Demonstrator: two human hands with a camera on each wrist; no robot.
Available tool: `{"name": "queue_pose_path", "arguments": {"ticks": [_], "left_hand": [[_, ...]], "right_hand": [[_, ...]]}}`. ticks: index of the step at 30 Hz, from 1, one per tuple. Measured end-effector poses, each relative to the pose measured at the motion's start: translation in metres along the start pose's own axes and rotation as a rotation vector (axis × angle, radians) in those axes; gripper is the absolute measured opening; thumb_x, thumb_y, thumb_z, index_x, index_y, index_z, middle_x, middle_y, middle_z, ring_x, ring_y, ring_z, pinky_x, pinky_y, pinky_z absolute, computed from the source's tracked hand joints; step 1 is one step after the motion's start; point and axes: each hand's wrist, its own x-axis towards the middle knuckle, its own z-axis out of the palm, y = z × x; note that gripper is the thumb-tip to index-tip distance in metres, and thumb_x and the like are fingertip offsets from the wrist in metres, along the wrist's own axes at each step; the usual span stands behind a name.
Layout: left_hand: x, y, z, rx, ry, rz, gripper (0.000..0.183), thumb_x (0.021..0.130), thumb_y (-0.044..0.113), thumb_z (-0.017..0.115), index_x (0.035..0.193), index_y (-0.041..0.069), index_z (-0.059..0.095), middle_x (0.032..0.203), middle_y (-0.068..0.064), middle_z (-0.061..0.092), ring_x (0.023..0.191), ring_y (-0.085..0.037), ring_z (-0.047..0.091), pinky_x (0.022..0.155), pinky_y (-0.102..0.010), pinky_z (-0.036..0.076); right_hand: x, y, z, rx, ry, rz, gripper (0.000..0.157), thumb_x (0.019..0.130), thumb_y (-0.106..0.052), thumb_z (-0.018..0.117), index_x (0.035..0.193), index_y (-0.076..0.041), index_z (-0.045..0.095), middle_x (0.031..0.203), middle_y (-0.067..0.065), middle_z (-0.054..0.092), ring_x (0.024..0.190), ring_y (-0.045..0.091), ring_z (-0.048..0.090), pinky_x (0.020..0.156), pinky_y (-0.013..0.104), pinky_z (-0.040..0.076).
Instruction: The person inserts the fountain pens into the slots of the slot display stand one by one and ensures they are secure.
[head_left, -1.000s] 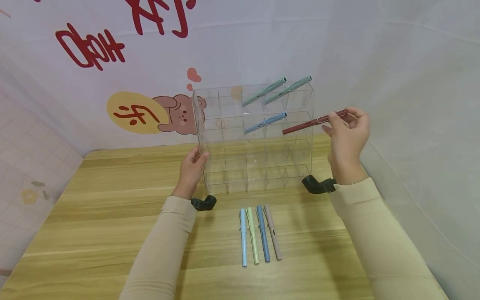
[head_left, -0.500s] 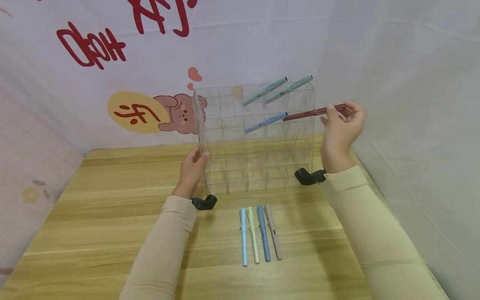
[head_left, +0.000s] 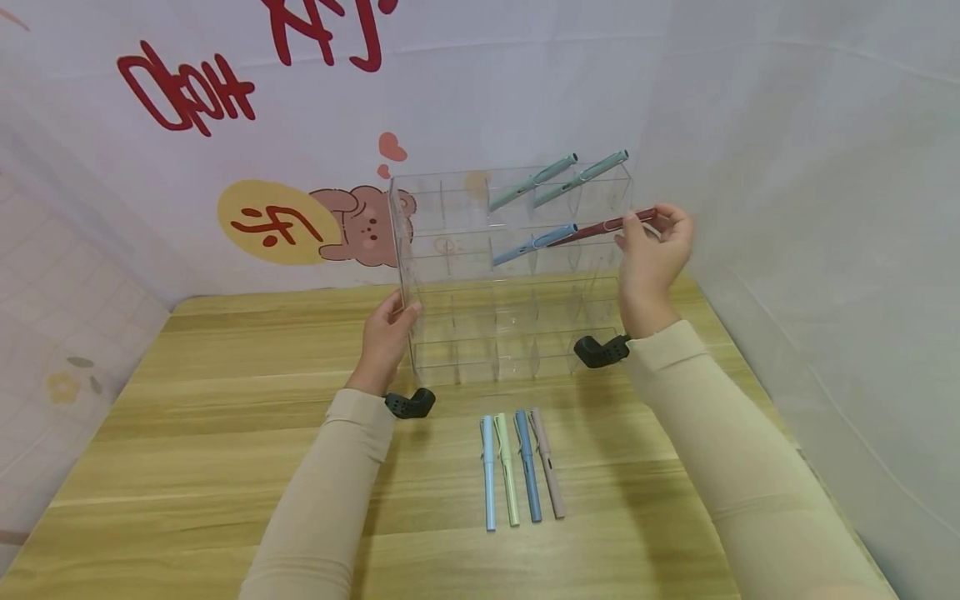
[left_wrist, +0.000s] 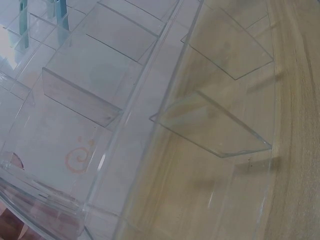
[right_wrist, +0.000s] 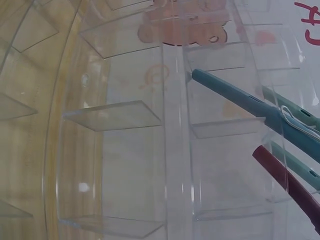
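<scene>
A clear acrylic pen rack (head_left: 472, 354) with tiers and dividers stands on the wooden table. My left hand (head_left: 385, 340) grips its left side panel, thumb in front. My right hand (head_left: 654, 260) pinches a dark red pen (head_left: 600, 228) near its capped end, at the rack's second tier from the top. The red pen's lower end passes behind a blue pen (head_left: 528, 246) leaning in that tier; in the right wrist view the red pen's tip (right_wrist: 265, 155) is apart from the blue pen (right_wrist: 235, 92). Two green pens (head_left: 532, 182) lean in the top tier.
Four-abreast is not countable here beyond several: several pens, including a light blue pen (head_left: 489, 475) and a taupe pen (head_left: 547, 467), lie side by side before the rack. A white printed cloth (head_left: 750, 150) hangs behind and at the right.
My right hand has moved left and slightly up with the red pen, bringing its lower end from the rack's right side to behind the blue pen. My left hand keeps its hold.
</scene>
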Motion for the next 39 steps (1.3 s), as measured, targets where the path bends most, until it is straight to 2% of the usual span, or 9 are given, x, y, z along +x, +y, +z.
{"name": "queue_pose_path", "arguments": {"ticks": [8, 17, 23, 29, 39], "left_hand": [[0.0, 0.0, 0.0, 0.005, -0.002, -0.002, 0.054, 0.098, 0.034, 0.056, 0.147, 0.017, 0.042, 0.147, -0.006, 0.044, 0.132, -0.024, 0.043, 0.109, -0.045, 0.035], [-0.002, 0.002, 0.001, 0.007, 0.011, -0.001, 0.053, 0.098, 0.032, 0.056, 0.147, 0.016, 0.043, 0.145, -0.006, 0.046, 0.131, -0.024, 0.045, 0.108, -0.045, 0.036], [-0.002, 0.001, 0.001, 0.006, 0.01, 0.007, 0.052, 0.098, 0.032, 0.056, 0.146, 0.016, 0.043, 0.145, -0.006, 0.046, 0.131, -0.024, 0.045, 0.108, -0.046, 0.036], [-0.001, 0.0, 0.001, 0.009, 0.006, 0.001, 0.053, 0.098, 0.034, 0.056, 0.146, 0.017, 0.043, 0.146, -0.006, 0.045, 0.132, -0.024, 0.043, 0.109, -0.046, 0.034], [-0.002, 0.001, 0.001, 0.014, 0.017, 0.007, 0.052, 0.098, 0.033, 0.057, 0.146, 0.017, 0.044, 0.145, -0.005, 0.047, 0.13, -0.023, 0.045, 0.107, -0.046, 0.037]], "right_hand": [[-0.003, 0.009, 0.004, -0.075, -0.035, 0.014, 0.029, 0.088, 0.002, 0.065, 0.112, -0.005, 0.05, 0.103, 0.006, 0.051, 0.084, 0.016, 0.061, 0.078, 0.032, 0.056], [-0.003, 0.02, 0.005, -0.128, -0.061, 0.006, 0.03, 0.089, 0.002, 0.064, 0.114, -0.004, 0.049, 0.105, 0.006, 0.05, 0.088, 0.017, 0.062, 0.076, 0.029, 0.055], [-0.005, 0.024, 0.005, -0.137, -0.083, 0.017, 0.032, 0.089, 0.002, 0.064, 0.117, -0.003, 0.048, 0.107, 0.006, 0.049, 0.091, 0.018, 0.061, 0.076, 0.027, 0.054], [-0.006, 0.027, 0.006, -0.143, -0.083, 0.006, 0.027, 0.089, 0.002, 0.063, 0.11, -0.007, 0.05, 0.106, 0.006, 0.049, 0.091, 0.018, 0.061, 0.076, 0.027, 0.055], [-0.005, 0.031, 0.006, -0.142, -0.093, -0.008, 0.027, 0.089, 0.003, 0.062, 0.112, -0.004, 0.049, 0.105, 0.006, 0.049, 0.092, 0.016, 0.061, 0.073, 0.025, 0.054]]}}
